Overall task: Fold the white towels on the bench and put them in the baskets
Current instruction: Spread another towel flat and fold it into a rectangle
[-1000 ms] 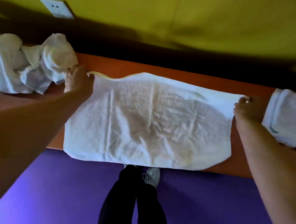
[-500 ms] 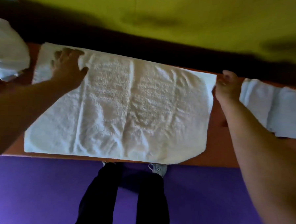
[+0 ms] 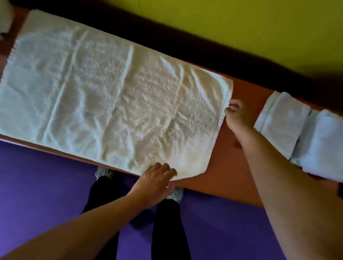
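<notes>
White towel [image 3: 112, 99] lies flat on bench [image 3: 246, 90]. Left hand [image 3: 154, 184] rests loosely curled fingers on its near edge; pinch unclear. Right hand [image 3: 237, 115] pinches the right edge; folded towels [image 3: 305, 133] lie just beyond it.

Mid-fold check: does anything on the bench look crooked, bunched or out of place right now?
Mostly tidy. The spread towel lies flat but wrinkled, and its near right corner hangs over the bench front edge by the left hand. The right hand is at its right edge. Folded towels sit neatly at right.
</notes>
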